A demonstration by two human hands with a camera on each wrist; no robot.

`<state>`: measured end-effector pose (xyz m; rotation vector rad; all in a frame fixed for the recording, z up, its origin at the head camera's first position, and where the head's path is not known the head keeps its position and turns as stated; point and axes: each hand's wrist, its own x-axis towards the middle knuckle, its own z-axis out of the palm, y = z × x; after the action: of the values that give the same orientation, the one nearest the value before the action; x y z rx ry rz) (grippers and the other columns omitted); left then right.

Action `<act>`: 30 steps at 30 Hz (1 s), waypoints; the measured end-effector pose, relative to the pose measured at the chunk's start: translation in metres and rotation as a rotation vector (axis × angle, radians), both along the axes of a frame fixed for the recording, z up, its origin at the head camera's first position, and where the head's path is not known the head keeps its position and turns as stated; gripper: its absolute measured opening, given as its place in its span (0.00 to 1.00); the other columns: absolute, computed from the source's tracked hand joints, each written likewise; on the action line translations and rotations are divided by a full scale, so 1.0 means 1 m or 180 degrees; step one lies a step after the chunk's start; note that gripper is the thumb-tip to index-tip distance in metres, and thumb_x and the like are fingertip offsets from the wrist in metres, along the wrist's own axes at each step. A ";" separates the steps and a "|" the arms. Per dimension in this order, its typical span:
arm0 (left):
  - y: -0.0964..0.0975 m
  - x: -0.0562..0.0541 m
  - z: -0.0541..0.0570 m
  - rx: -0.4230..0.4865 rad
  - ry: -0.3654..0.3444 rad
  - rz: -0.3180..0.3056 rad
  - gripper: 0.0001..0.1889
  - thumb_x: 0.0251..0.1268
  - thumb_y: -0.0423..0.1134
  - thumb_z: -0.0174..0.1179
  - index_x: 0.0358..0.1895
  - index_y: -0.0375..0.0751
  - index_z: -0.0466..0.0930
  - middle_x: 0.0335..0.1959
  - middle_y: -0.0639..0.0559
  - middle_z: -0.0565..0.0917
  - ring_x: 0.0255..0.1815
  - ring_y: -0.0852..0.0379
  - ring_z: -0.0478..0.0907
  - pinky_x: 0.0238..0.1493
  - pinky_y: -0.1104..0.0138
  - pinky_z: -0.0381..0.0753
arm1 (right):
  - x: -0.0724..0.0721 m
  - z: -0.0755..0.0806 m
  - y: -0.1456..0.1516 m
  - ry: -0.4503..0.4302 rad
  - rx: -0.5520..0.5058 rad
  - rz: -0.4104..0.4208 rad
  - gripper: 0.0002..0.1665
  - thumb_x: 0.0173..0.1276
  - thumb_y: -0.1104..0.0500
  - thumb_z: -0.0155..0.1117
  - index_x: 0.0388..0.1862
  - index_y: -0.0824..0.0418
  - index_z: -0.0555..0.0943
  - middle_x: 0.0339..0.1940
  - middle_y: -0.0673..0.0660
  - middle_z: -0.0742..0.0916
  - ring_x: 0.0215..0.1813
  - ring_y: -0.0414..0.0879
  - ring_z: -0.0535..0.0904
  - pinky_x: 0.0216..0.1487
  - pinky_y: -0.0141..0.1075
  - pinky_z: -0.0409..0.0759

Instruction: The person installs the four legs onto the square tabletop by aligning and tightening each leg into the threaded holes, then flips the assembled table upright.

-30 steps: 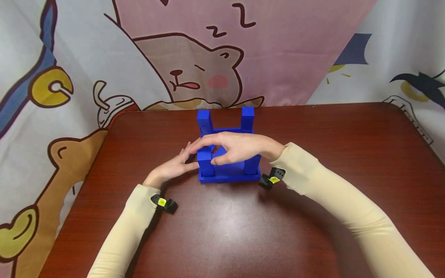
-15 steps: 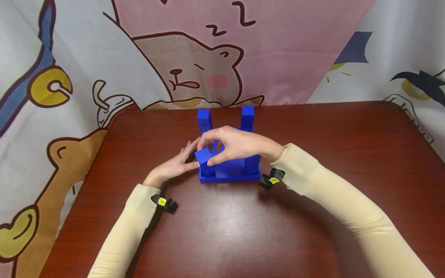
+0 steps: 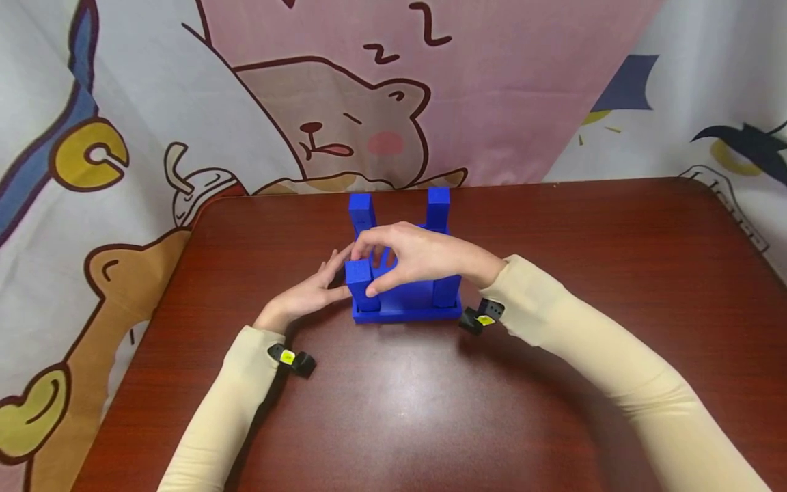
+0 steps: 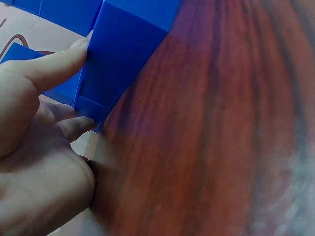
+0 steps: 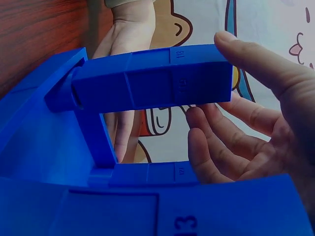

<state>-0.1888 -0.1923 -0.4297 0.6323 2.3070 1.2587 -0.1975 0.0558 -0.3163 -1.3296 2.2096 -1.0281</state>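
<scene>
A blue plastic piece like a small upturned stool stands on the table, its square legs pointing up from a rimmed base (image 3: 408, 316). My right hand (image 3: 421, 256) reaches over from the right and grips the near left leg (image 3: 359, 272) by its upper part. In the right wrist view, the thumb lies on one side of that leg (image 5: 152, 81) near its end, the fingers on the other. Raised numbers mark the leg. My left hand (image 3: 304, 298), fingers extended, touches the piece's left side low down; the left wrist view shows its thumb against the blue side (image 4: 110, 59).
Two far legs, left (image 3: 361, 208) and right (image 3: 438, 205), and the near right leg (image 3: 445, 292) rise from the same base. The brown table (image 3: 406, 403) ends at a patterned curtain (image 3: 504, 102) behind. Each wrist carries a small black camera (image 3: 301, 363).
My right fingers, first laid over the near left leg's top, now grip its upper part. The leg looked turned and leaning half a second ago; now it stands straighter. My left hand has stayed put.
</scene>
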 end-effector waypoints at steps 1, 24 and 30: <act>0.000 0.000 0.000 0.0019 0.0012 -0.0009 0.42 0.71 0.42 0.56 0.79 0.50 0.39 0.78 0.46 0.42 0.75 0.45 0.22 0.69 0.48 0.22 | 0.000 0.001 0.000 0.0007 0.0003 0.0011 0.25 0.57 0.55 0.76 0.50 0.63 0.78 0.47 0.53 0.84 0.46 0.51 0.81 0.47 0.40 0.79; -0.001 0.003 0.002 -0.0041 -0.0140 0.0138 0.46 0.68 0.47 0.59 0.78 0.42 0.37 0.77 0.36 0.33 0.75 0.43 0.21 0.69 0.45 0.23 | -0.009 -0.002 0.002 -0.0194 -0.0211 0.0700 0.25 0.67 0.72 0.52 0.63 0.61 0.75 0.64 0.55 0.77 0.64 0.42 0.69 0.56 0.38 0.74; 0.000 0.002 0.002 0.0058 0.0008 0.0005 0.42 0.69 0.41 0.58 0.78 0.42 0.40 0.78 0.40 0.41 0.75 0.44 0.22 0.69 0.47 0.22 | -0.006 -0.003 -0.002 -0.0084 -0.0166 0.0373 0.19 0.66 0.64 0.65 0.56 0.62 0.78 0.54 0.51 0.81 0.54 0.43 0.75 0.51 0.38 0.77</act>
<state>-0.1866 -0.1928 -0.4279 0.6389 2.3010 1.2819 -0.2038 0.0536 -0.3191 -1.4412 2.0721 -1.0600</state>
